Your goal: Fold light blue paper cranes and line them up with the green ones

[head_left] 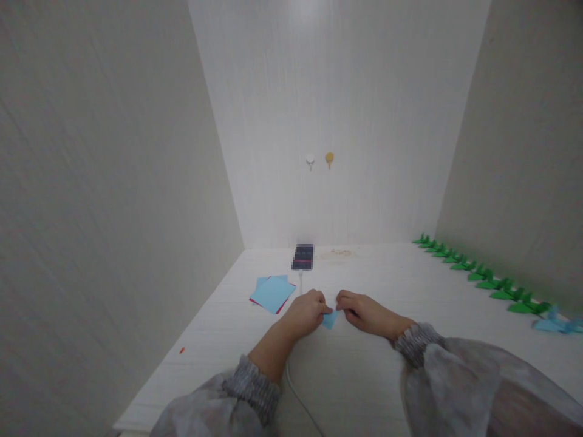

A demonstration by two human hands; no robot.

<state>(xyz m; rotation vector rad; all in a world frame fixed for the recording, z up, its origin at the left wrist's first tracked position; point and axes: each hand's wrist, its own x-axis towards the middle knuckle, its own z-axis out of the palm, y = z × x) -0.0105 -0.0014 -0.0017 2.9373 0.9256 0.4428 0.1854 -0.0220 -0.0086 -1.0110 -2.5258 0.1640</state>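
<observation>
A small folded piece of light-blue paper (329, 320) lies on the white table between my hands. My left hand (308, 312) is closed, its thumb and fingers pinching the paper's left side. On the other side, my right hand (362, 309) has curled fingers, with the fingertips at the paper's upper right edge. What those fingertips grip is too small to make out fully. Beyond my left hand lies a stack of square paper sheets (273, 294), light blue on top with red edges showing beneath.
A phone (303, 257) stands near the back wall, with a white cable (294, 388) running under my left arm. Along the right wall sits a row of green folded-paper figures (478, 273), with light-blue ones (553, 323) nearest. An orange scrap (181, 350) lies at left. Two hooks (329, 158) hang on the wall.
</observation>
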